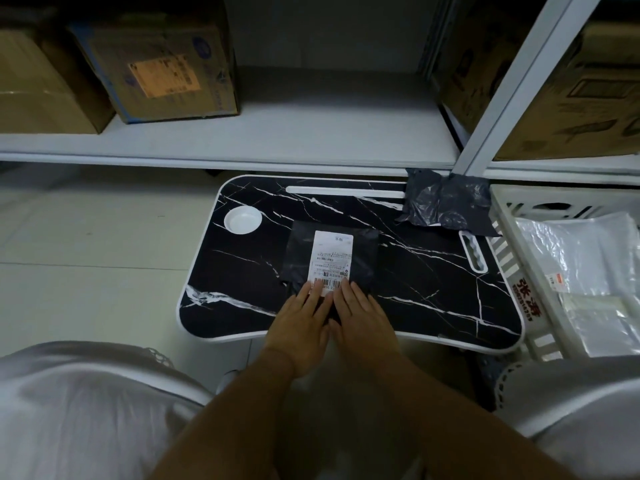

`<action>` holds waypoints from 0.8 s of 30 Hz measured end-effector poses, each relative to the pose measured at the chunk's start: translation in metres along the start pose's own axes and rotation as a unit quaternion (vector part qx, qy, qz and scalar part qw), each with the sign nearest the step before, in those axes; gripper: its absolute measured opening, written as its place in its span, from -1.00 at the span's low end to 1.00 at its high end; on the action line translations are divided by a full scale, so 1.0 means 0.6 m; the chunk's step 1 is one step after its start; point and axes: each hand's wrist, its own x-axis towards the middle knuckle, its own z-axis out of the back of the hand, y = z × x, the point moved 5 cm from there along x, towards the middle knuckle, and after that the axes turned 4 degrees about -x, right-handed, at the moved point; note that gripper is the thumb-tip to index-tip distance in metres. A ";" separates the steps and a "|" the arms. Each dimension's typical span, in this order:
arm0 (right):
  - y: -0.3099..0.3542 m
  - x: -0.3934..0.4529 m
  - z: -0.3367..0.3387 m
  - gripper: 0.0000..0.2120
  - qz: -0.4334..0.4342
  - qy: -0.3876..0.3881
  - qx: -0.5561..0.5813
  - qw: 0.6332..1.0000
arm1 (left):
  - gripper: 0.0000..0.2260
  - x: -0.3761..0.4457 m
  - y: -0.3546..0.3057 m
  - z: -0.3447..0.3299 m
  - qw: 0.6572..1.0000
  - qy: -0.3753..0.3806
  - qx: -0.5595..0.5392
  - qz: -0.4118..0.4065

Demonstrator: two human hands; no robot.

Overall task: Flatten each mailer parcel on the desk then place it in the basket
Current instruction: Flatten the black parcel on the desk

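Note:
A black mailer parcel [363, 251] with a white shipping label lies flat in the middle of the black marble-patterned desk [433, 289]. My left hand [301, 317] and my right hand [360, 310] lie side by side, fingers straight, pressing on the parcel's near edge and the label's lower end. A second, crumpled black mailer [446, 202] sits at the desk's far right corner, partly over its edge. The white slatted basket [505, 261] stands just right of the desk and holds several clear plastic mailers [581, 258].
A white round cup recess [242, 220] is set in the desk's left side and a slot handle [472, 252] on its right. Behind the desk runs a white shelf [277, 136] with cardboard boxes [156, 71]. A metal shelf post [502, 98] rises at right.

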 end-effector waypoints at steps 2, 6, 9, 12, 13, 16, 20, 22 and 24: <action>0.010 0.014 0.018 -0.57 0.018 -0.030 0.020 0.999 | -0.53 0.013 0.000 0.013 1.000 -0.024 -0.004 0.004; 0.009 0.053 0.048 -0.63 0.019 -0.088 -0.003 0.996 | -0.68 0.051 -0.009 0.064 0.991 -0.125 0.038 0.022; -0.004 0.065 0.023 -0.50 0.027 -0.033 0.013 0.999 | -0.43 0.062 0.011 0.038 0.996 -0.057 0.035 0.054; -0.012 0.064 0.010 -0.45 0.034 -0.002 -0.005 0.999 | -0.43 0.063 0.023 0.016 0.998 0.000 0.044 0.046; -0.011 0.065 0.009 -0.45 0.034 0.003 -0.013 0.999 | -0.44 0.066 0.025 0.013 0.998 0.008 0.045 0.048; -0.009 0.074 0.024 -0.50 0.029 -0.025 -0.019 0.999 | -0.46 0.085 0.031 0.013 0.996 0.020 0.066 0.048; -0.022 0.105 0.064 -0.49 0.035 -0.106 -0.014 0.994 | -0.64 0.110 0.011 0.061 0.993 -0.047 0.100 -0.040; -0.026 0.114 0.059 -0.50 0.029 -0.102 0.010 0.994 | -0.66 0.118 0.016 0.067 0.993 -0.064 0.102 -0.017; -0.028 0.108 0.032 -0.50 0.012 -0.041 0.029 0.999 | -0.53 0.116 0.032 0.050 0.996 -0.056 0.033 0.062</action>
